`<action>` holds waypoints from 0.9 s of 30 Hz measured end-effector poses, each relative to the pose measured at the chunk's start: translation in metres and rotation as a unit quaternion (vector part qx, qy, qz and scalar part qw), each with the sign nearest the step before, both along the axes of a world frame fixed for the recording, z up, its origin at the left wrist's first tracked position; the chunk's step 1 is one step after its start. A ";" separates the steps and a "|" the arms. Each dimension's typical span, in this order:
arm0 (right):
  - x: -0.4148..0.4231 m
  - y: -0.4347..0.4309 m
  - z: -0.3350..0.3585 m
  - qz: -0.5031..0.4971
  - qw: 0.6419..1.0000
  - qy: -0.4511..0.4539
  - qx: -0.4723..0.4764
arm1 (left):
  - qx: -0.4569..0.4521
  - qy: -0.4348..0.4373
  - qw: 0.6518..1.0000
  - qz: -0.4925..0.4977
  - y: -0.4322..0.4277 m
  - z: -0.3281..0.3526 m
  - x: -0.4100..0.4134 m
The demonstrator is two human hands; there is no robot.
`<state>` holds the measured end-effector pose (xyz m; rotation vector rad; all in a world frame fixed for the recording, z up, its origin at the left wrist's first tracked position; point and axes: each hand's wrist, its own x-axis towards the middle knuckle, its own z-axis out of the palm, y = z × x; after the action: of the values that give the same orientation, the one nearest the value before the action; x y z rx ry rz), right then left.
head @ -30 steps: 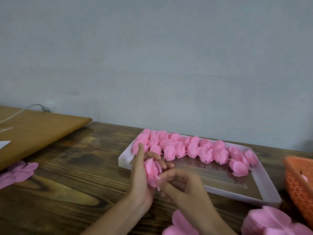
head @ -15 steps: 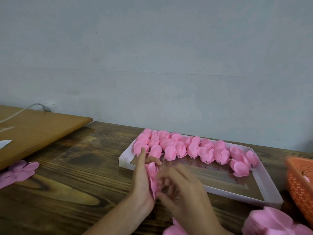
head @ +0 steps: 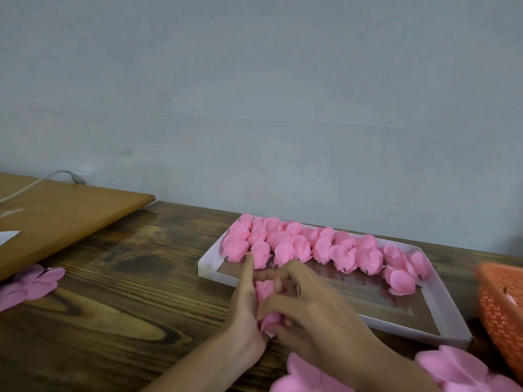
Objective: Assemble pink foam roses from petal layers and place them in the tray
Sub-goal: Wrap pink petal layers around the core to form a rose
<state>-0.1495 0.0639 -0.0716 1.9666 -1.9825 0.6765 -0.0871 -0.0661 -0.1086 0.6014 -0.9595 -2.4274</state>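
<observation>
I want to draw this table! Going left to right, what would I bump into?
Flat pink foam petal layers, left hand, half-made pink foam rose held by both hands, right hand, orange perforated plastic basket. The white cardboard tray overlaps the hands.

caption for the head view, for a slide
Left hand and right hand hold a pink foam rose before a white tray of finished roses.

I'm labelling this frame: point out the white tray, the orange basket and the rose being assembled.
white tray [head: 444, 304], head view, right rim flap
orange basket [head: 498, 306], head view, perforated side wall
rose being assembled [head: 264, 288], head view, exposed upper petals
</observation>
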 end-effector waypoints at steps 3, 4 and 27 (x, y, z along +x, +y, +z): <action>-0.001 0.000 -0.001 -0.001 1.000 0.015 0.016 | -0.020 -0.006 1.000 -0.018 -0.001 -0.001 -0.001; -0.001 -0.001 -0.001 -0.002 1.000 0.015 0.014 | -0.026 -0.007 0.999 -0.027 -0.001 -0.001 -0.001; -0.016 -0.001 0.009 -0.032 0.987 -0.158 -0.023 | -0.202 0.085 0.950 -0.221 -0.016 -0.007 0.000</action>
<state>-0.1659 0.0628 -0.0626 1.8523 -2.1730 1.0647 -0.0871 -0.0826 -0.1153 0.0278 -1.5931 -2.4786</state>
